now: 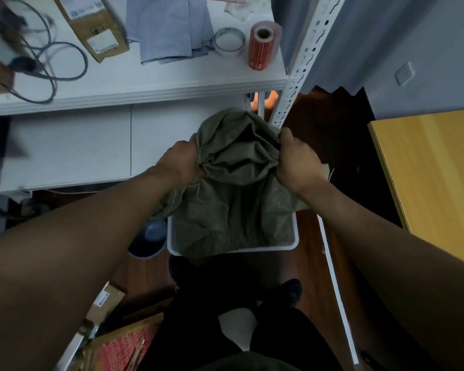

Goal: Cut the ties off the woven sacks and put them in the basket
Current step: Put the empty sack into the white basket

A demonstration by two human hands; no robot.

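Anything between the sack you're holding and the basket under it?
Nothing visible. Both the left hand and right hand grip the green sack directly above the white basket; its lower part already hangs inside the rim.

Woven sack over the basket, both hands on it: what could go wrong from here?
1. The woven sack is bunched and bulkier than the white basket; its folds already hang past the left rim, so it may spill out or tip the basket.
2. The left hand and right hand grip only the top folds; a slip could drop it unevenly.
3. No tie shows in the crumpled fabric, so whether it is cut cannot be told.
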